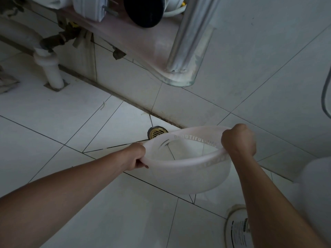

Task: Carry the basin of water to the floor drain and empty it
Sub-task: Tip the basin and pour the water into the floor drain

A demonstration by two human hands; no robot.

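— Any writing to read?
— On the far rim of the basin, pale raised capitals. "UTIFUL" is clear, probably part of "BEAUTIFUL", then a word too faint to make out.
— Anything else?
— More lettering on the near rim, and a label on the white container at lower right. Both are illegible.

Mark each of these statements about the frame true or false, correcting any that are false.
1. The left hand and right hand both grip the basin by its rim. True.
2. The basin is opaque black. False: it is translucent white.
3. The floor drain is brass-coloured. True.
4. The basin hides the floor drain completely. False: most of the drain shows just past the basin's far rim.
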